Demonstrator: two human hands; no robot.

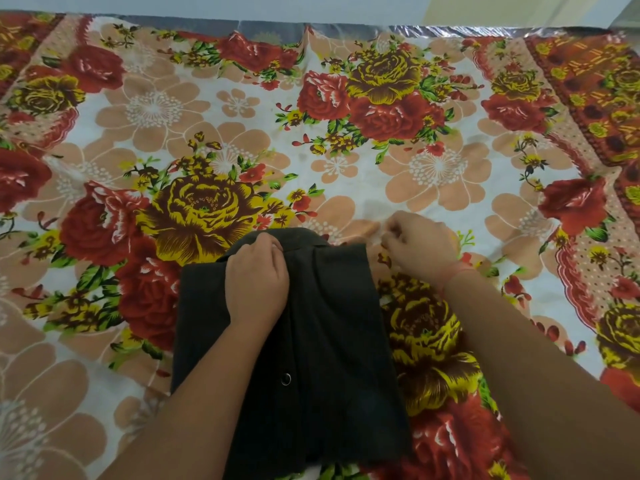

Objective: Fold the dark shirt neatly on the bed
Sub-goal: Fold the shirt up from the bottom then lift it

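Nearest, the forearms: both came up from the lower edge, the left one crossing over the lower part of the dark shirt (322,341), the right one lying over the bedsheet beside it.
Dark shirt: it lay on the bed at the lower middle, already folded into a narrow upright rectangle, its sides turned in and its collar at the far end.
Snap button (286,378): a small round metal one showed on the front placket, low on the shirt and just right of the left forearm.
Left hand (258,280): it rested knuckles-up on the upper left part of the shirt, its fingers (273,245) curled together and clamped on a pinch of dark cloth just below the collar.
Right hand (417,245): it sat just off the shirt's upper right corner, over the bedsheet, with its fingers (389,237) bent inward and drawn together; whether they gripped the sheet or anything else could not be told.
Wrist thread (457,271): a thin reddish band circled the right wrist.
Bedsheet (381,174): white ground printed with red and yellow roses and peach blossoms, spread flat under everything, with a red patterned border down the right side.
Far edge (450,29): a shiny clear plastic strip ran along the bed's far side, with a pale wall behind it.
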